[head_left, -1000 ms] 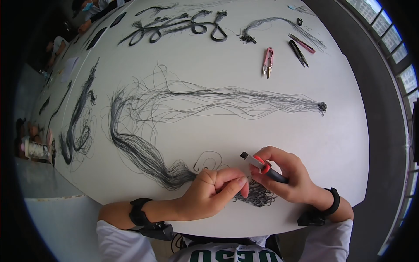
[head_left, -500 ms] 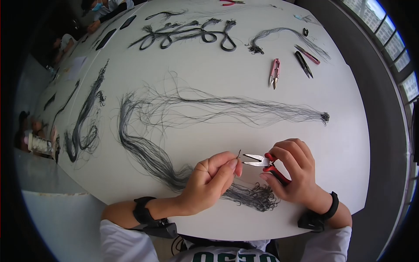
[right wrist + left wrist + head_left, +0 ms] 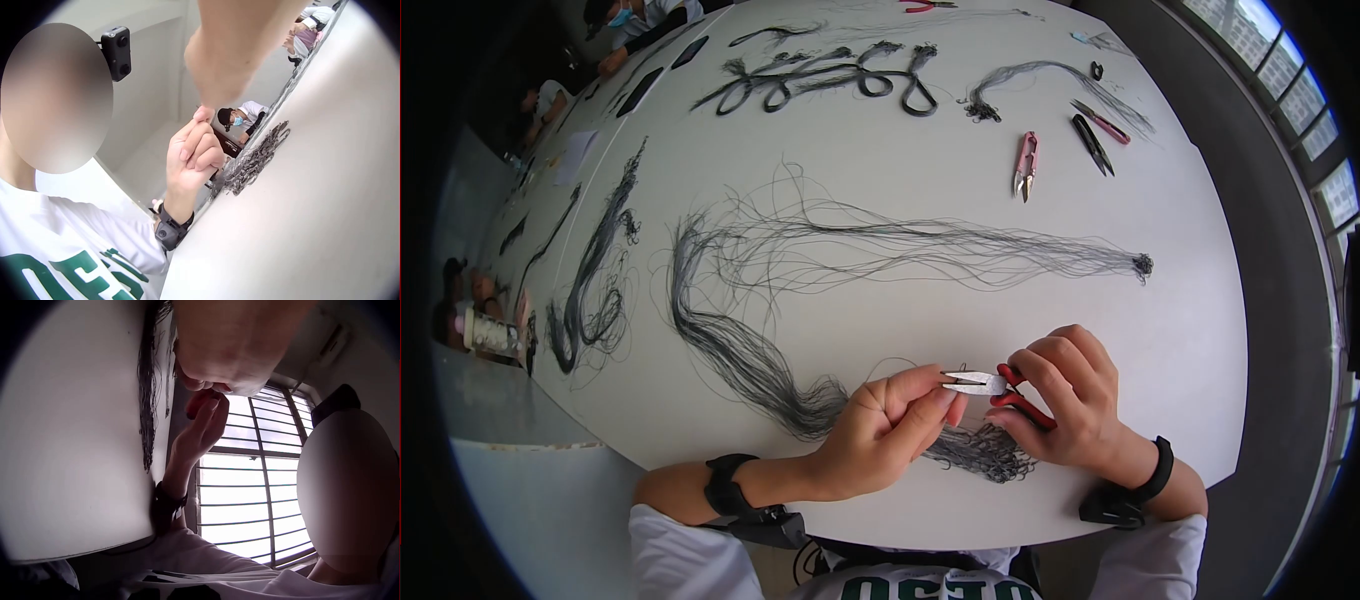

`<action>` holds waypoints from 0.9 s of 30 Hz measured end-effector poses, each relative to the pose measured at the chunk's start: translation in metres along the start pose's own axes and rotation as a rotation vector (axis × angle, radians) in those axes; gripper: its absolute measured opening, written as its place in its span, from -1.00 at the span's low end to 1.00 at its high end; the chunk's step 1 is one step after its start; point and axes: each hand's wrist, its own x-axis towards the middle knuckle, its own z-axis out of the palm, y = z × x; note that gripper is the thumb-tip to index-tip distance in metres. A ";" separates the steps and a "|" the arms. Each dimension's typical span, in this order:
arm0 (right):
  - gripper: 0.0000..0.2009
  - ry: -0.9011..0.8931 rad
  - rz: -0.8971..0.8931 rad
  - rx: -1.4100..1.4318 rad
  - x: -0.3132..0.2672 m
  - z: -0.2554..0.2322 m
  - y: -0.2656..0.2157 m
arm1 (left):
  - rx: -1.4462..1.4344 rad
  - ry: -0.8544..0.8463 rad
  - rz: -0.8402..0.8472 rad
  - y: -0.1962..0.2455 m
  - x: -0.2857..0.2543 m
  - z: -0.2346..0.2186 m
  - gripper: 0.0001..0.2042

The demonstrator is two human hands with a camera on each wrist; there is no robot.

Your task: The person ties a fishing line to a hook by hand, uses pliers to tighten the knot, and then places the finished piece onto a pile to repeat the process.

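In the head view my left hand (image 3: 890, 430) pinches a small dark fishing hook (image 3: 963, 366) between thumb and forefinger; the fingertips hide most of it. My right hand (image 3: 1065, 395) grips red-and-black needle-nose pliers (image 3: 980, 384) by the handles. Their narrow jaws point left and overlap the left fingertips, close together with a slim gap. Beneath the left hand runs a thick bundle of dark lines (image 3: 740, 350), ending in a cluster of hooks (image 3: 990, 455) below the pliers. In the right wrist view the left hand (image 3: 199, 150) shows with curled fingers, near the hook cluster (image 3: 259, 159).
A long spread of thin lines (image 3: 920, 235) crosses mid-table to a knot of hooks (image 3: 1142, 266). Pink snips (image 3: 1026, 165), black snips (image 3: 1092, 145) and looped bundles (image 3: 830, 75) lie farther back. Another bundle (image 3: 590, 275) lies at left. Other people sit at the far left.
The pliers have turned from edge-on to flat. Their jaws, wide apart half a second ago, have moved left to the left fingertips and narrowed. My left hand keeps its pinch.
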 end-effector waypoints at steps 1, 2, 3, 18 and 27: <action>-0.59 0.000 0.001 0.000 0.000 0.000 0.000 | -0.004 0.000 0.005 0.000 0.000 0.000 -0.81; -0.59 -0.001 -0.006 -0.003 0.000 -0.001 0.000 | -0.007 -0.001 0.010 -0.001 0.000 0.000 -0.81; -0.60 -0.003 -0.012 -0.006 0.000 -0.001 0.000 | -0.007 -0.001 0.009 -0.001 0.000 0.000 -0.81; -0.73 -0.110 0.110 0.185 0.000 -0.002 0.001 | 0.087 0.005 0.023 -0.002 0.002 -0.002 -0.77; -0.77 -0.204 0.197 0.323 0.000 0.006 0.017 | 0.070 0.075 -0.080 -0.001 0.008 0.000 -0.74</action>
